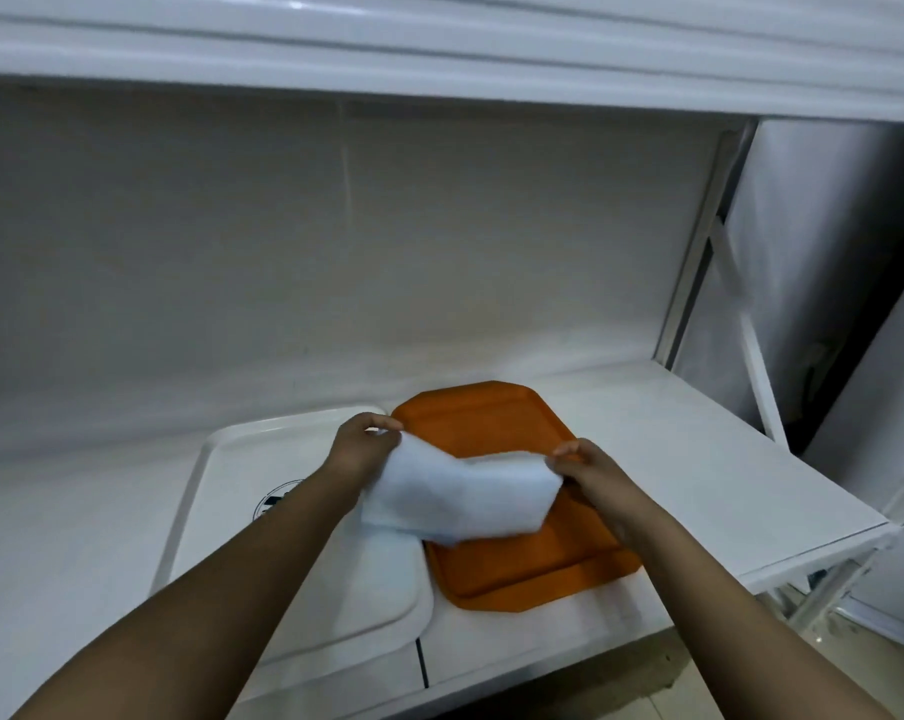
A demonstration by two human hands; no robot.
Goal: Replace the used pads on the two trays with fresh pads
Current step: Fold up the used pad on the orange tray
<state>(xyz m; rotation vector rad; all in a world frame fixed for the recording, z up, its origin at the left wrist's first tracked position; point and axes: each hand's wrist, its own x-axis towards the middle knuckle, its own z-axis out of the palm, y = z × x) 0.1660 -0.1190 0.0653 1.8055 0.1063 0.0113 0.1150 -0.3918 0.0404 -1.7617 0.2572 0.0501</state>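
We hold a white pad (460,493) up between both hands, just above the orange tray (496,423); our left hand (364,441) pinches its upper left corner, fingers curled onto the edge; our right hand (587,470) pinches the upper right corner the same way; the pad sags in the middle and hangs over the near half of the orange tray, its lower left corner drooping across the gap toward the white tray (232,459). The two trays lie side by side on the white table (699,459), rims touching or nearly so; the white one on the left carries a dark round logo (278,498), partly hidden by our left forearm; our right forearm crosses the orange tray's right rim. Behind the trays rises a plain pale wall (335,252); a white shelf edge (439,54) runs overhead; to the right of the table stands a white frame post (694,262), with grey panels beyond it.
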